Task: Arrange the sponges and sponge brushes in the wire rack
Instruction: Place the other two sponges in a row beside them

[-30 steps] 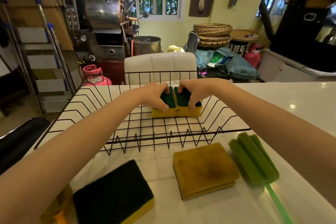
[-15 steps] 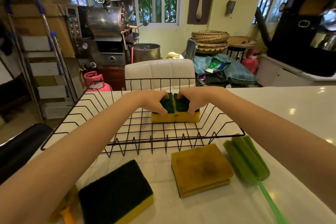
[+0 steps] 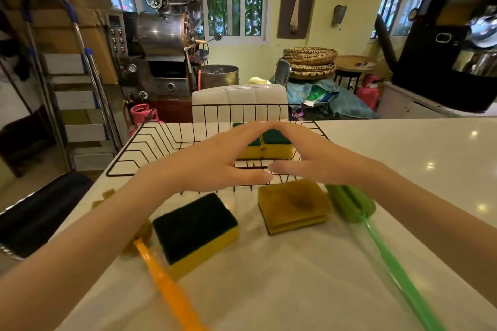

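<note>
Two green-and-yellow sponges (image 3: 271, 146) sit side by side inside the black wire rack (image 3: 150, 142) on the white counter. My left hand (image 3: 220, 161) and my right hand (image 3: 304, 158) hover over the rack's near side, fingers spread, holding nothing. In front of the rack lie a large dark-green-and-yellow sponge (image 3: 196, 226), a worn brown-yellow sponge (image 3: 293, 205), a green sponge brush (image 3: 352, 204) with a long green handle, and an orange-handled sponge brush (image 3: 161, 271) partly under my left forearm.
A white padded chair back (image 3: 239, 95) stands just behind the rack. A black chair (image 3: 35, 212) is at the counter's left edge. The white counter (image 3: 403, 148) stretches off to the right. Machinery, baskets and a ladder fill the room beyond.
Both hands let go of the two sponges in the rack and pulled back toward me with fingers spread. The view tilted down, showing the orange brush handle.
</note>
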A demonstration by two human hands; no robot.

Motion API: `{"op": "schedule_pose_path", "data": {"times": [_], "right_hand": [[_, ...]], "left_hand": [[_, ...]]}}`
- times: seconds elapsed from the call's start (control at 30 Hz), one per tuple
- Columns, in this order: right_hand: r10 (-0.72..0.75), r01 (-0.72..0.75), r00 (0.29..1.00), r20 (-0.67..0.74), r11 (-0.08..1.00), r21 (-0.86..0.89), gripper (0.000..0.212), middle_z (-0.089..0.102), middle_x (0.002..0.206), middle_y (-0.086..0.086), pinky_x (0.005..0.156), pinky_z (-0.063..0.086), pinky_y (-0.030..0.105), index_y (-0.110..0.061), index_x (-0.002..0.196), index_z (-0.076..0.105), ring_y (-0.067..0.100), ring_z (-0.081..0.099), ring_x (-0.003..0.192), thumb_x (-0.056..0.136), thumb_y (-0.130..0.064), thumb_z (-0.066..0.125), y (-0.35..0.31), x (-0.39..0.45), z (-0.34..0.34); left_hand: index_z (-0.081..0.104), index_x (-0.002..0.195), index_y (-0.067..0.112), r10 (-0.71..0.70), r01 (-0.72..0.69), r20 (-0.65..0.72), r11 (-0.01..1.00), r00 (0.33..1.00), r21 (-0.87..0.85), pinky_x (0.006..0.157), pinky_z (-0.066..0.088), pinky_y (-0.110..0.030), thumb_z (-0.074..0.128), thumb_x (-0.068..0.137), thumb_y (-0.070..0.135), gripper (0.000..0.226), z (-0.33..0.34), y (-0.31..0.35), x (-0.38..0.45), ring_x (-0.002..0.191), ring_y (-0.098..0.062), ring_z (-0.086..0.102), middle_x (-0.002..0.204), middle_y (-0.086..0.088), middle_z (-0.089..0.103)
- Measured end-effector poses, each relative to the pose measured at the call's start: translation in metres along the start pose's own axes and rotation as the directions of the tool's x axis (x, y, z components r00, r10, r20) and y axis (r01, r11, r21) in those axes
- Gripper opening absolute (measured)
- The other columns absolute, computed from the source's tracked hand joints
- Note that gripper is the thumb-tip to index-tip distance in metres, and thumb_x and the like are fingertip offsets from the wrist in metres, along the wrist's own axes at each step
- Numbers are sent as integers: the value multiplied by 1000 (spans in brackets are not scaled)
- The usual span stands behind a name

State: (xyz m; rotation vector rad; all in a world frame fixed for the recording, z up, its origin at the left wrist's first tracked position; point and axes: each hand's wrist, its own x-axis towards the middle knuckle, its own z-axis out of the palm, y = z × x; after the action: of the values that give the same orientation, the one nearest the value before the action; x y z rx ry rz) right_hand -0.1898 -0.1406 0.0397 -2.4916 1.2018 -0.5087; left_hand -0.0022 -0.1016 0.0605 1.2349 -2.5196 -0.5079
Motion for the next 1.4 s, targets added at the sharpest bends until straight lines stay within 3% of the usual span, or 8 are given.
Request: {"op": "schedule_pose_path", "data": {"times": [0.13,0.3,0.53,0.73,0.97,1.1,1.27,1.4], "right_hand": [[-73,63,994,-86,992,-105,73,13,155,-11,114,11,28,-33,142,16,6,7,141,82,-50,54,-5,-45,35],[-81,72,992,-99,994,-87,60,40,139,-9,100,39,24,-35,134,30,4,37,120,81,-47,55,-4,-77,62],[-29,4,995,-97,970,-241,71,31,149,-1,114,24,33,-27,138,28,17,26,136,78,-52,58,12,-74,68],[-41,11,996,-73,929,-370,65,32,149,-1,110,10,23,-23,139,26,15,25,137,83,-36,55,21,-75,68],[-15,-26,991,-134,952,-304,62,44,132,-1,90,30,19,-24,131,36,13,43,111,77,-42,60,24,-82,64],[-41,-12,980,-196,965,-261,53,54,120,-2,80,34,19,-23,124,44,10,45,97,75,-38,55,25,-84,61],[180,-91,924,-336,961,263,25,52,96,-18,70,39,8,-28,109,49,1,52,88,86,-28,57,15,-88,56],[549,-274,833,-66,514,813,13,61,99,6,78,54,39,-23,92,57,23,61,96,91,-30,46,9,-80,48]], "left_hand": [[33,128,37,-29,29,-30,999,999,19,87,36,-11,51,74,54,58,11,5,-33,108,6,44,128,15,45],[50,112,34,-113,108,45,988,993,106,84,39,-15,56,77,49,38,23,-5,-56,102,1,45,110,18,49],[49,113,30,-280,248,105,936,954,248,96,41,-32,62,74,50,46,26,-23,-63,113,-12,42,125,7,46],[39,116,37,-353,301,197,920,915,253,82,49,-30,70,71,34,55,29,-25,-64,102,-14,45,118,2,48],[44,111,34,-316,310,37,944,948,113,86,51,-38,71,67,45,53,40,-10,-57,107,-15,49,118,4,52],[46,101,28,-337,344,-70,921,939,181,63,46,-25,67,68,51,45,53,-6,-52,86,-11,49,94,7,50],[47,99,27,-354,363,-79,904,932,227,56,37,-20,62,70,54,42,57,-6,-49,81,-12,49,87,7,47],[48,101,28,-367,373,-74,898,927,234,54,34,-19,61,70,57,44,57,-6,-49,81,-11,48,88,8,48]]}}
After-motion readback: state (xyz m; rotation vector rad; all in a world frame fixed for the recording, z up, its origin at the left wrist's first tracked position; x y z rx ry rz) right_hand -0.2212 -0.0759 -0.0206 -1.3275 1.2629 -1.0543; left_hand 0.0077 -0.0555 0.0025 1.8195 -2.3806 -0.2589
